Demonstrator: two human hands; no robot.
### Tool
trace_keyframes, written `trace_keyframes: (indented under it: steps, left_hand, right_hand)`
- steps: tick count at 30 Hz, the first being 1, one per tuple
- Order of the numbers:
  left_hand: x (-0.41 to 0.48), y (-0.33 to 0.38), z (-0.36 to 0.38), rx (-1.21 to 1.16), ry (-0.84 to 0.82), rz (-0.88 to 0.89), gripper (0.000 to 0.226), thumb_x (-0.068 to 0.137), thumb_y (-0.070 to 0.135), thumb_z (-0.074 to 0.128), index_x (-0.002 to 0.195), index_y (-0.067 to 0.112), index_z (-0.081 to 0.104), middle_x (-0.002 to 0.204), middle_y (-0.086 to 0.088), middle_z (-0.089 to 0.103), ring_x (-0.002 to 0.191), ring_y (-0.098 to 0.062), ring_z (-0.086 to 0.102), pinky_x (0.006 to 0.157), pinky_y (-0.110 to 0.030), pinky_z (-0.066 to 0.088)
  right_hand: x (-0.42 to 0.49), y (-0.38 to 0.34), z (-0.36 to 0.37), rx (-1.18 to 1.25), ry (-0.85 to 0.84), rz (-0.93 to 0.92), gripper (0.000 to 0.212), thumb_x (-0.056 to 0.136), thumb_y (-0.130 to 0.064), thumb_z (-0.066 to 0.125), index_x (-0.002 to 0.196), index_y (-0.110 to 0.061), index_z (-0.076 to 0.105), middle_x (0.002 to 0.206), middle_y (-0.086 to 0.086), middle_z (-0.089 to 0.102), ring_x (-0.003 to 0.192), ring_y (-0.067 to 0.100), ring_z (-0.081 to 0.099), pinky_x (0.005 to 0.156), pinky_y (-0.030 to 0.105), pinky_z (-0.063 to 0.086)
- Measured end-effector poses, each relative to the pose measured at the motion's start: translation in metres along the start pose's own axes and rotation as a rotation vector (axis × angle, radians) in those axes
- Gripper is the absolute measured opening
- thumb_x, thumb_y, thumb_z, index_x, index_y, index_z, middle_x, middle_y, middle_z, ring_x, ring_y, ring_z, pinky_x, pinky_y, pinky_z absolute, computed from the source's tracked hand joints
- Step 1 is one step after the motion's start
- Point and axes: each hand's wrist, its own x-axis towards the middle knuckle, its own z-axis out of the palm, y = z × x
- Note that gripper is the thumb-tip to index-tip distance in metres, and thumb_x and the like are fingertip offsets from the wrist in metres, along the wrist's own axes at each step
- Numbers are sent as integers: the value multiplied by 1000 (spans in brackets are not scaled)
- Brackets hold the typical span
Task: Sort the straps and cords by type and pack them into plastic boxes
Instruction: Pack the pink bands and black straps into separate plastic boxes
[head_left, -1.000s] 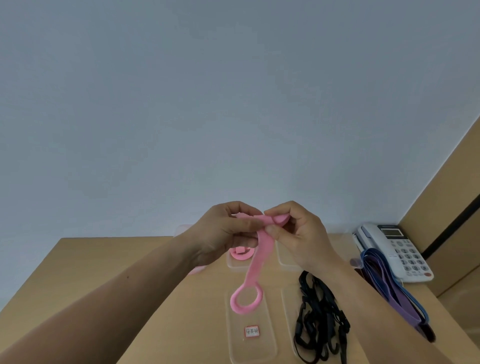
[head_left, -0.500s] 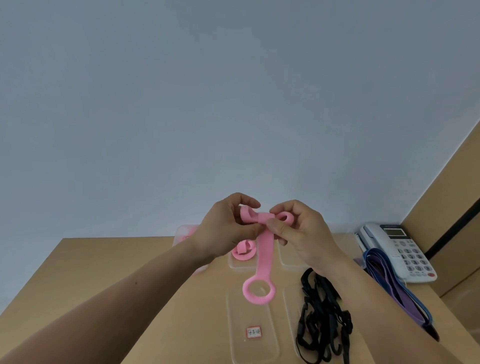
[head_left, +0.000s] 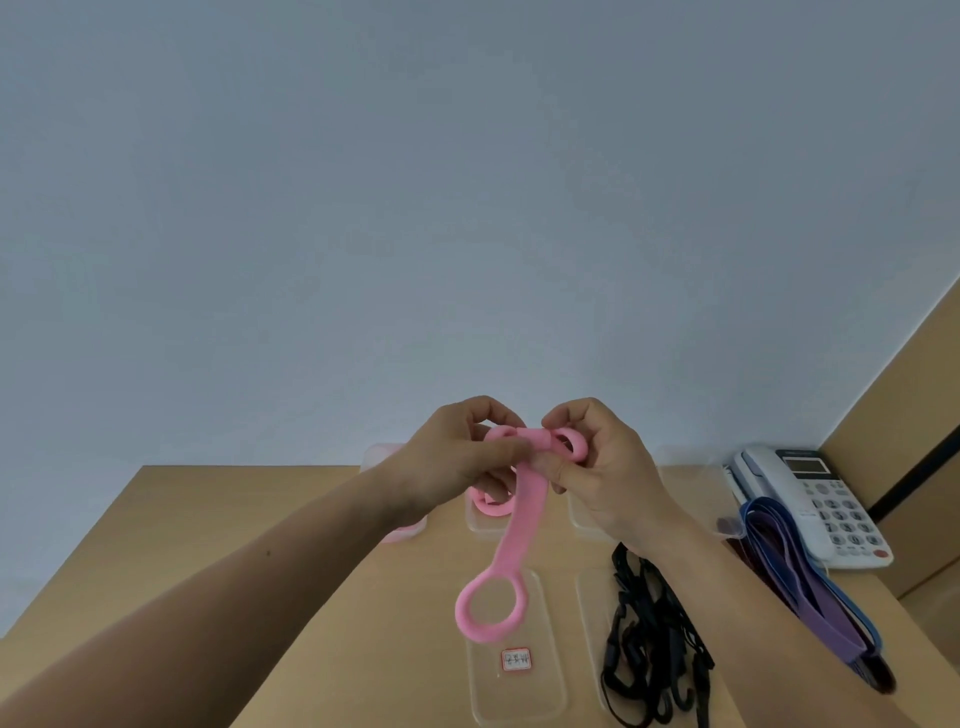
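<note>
Pink strap (head_left: 524, 519): smooth, matte, rubbery-looking; a flat band with a large round ring at its lower end and a smaller ring at the top. It hangs in the air over the far end of the labelled lid (head_left: 540, 696), its upper part folded across between the two hands.
Left hand (head_left: 457, 457): bare forearm stretched forward, fingers curled, thumb and fingertips pinching the folded upper part of the strap.
Right hand (head_left: 608, 467): bare forearm stretched forward, fingers bent, thumb and forefinger pinching the strap beside the small ring.
Labelled lid: flat, clear plastic, a rectangle with rounded corners, with a small white sticker edged in red; the print is too small to read.
Clear box (head_left: 475, 522): beyond the labelled lid, see-through, with another pink strap coiled inside, partly hidden by the left hand.
Black cords (head_left: 644, 649): just right of the labelled lid, a tangled heap of thin cords with hard plastic fittings, lying partly on a second clear flat piece.
Purple and blue bands (head_left: 795, 577): further right of the labelled lid, long flat elastic loops laid together in a slanting bundle.
Telephone (head_left: 826, 504): far right of and beyond the labelled lid, white with grey keys.
Table (head_left: 260, 519): light wood grain, smooth.
</note>
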Motion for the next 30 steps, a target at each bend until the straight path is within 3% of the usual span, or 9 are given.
trace_keyframes:
  steps: [5, 7, 12, 19, 23, 27, 30]
  left_hand:
    - [-1, -6, -3, 46, 44, 91, 16, 87, 9, 72, 100, 7, 63, 91, -22, 72, 81, -49, 65, 74, -45, 57]
    - [-2, -8, -3, 66, 62, 132, 16, 85, 4, 71, 99, 8, 64, 91, -22, 71, 76, -41, 65, 73, -44, 56]
    - [-5, -12, 0, 89, 101, 206, 19, 79, 4, 71, 95, 11, 65, 93, -8, 71, 82, -24, 69, 75, -35, 58]
    - [-8, -12, 1, 104, 101, 133, 31, 73, 4, 70, 100, 15, 61, 92, -14, 70, 74, -25, 67, 77, -46, 56]
    - [-10, -10, 1, 95, 75, 88, 33, 75, 8, 72, 104, 11, 59, 89, -23, 69, 68, -28, 65, 75, -48, 56]
    - [-11, -8, 0, 30, -11, 41, 30, 83, 14, 75, 107, 6, 58, 94, -22, 71, 83, -40, 68, 80, -48, 56]
    - [-11, -9, 0, -43, 4, 36, 25, 82, 15, 72, 101, 4, 60, 88, -21, 71, 79, -35, 67, 75, -45, 55]
  right_hand:
    - [-1, 2, 1, 70, -7, 58, 37, 71, -17, 79, 102, -29, 63, 86, -1, 69, 65, 18, 65, 62, 25, 52]
    - [-1, 0, 1, 128, -36, 112, 41, 72, -29, 80, 108, -20, 63, 87, 5, 70, 64, 23, 65, 60, 27, 52]
    - [-1, -6, 5, 119, -97, 229, 53, 73, -50, 74, 94, -2, 65, 76, 11, 72, 64, 22, 65, 53, 28, 51]
    - [-4, -3, 4, 44, -52, 125, 14, 88, -11, 70, 98, -4, 65, 72, 5, 70, 57, 15, 61, 53, 26, 48]
    - [-5, -4, 4, 26, -54, 94, 17, 86, -3, 71, 100, -9, 64, 76, 0, 70, 57, 11, 61, 54, 26, 48]
    - [-9, -2, 3, 4, -51, 79, 24, 81, -3, 76, 99, -13, 64, 77, 0, 66, 59, 14, 57, 56, 30, 47]
    - [-11, -2, 4, 23, -75, 64, 30, 75, -7, 77, 99, -16, 63, 73, -8, 65, 60, 11, 58, 58, 23, 48]
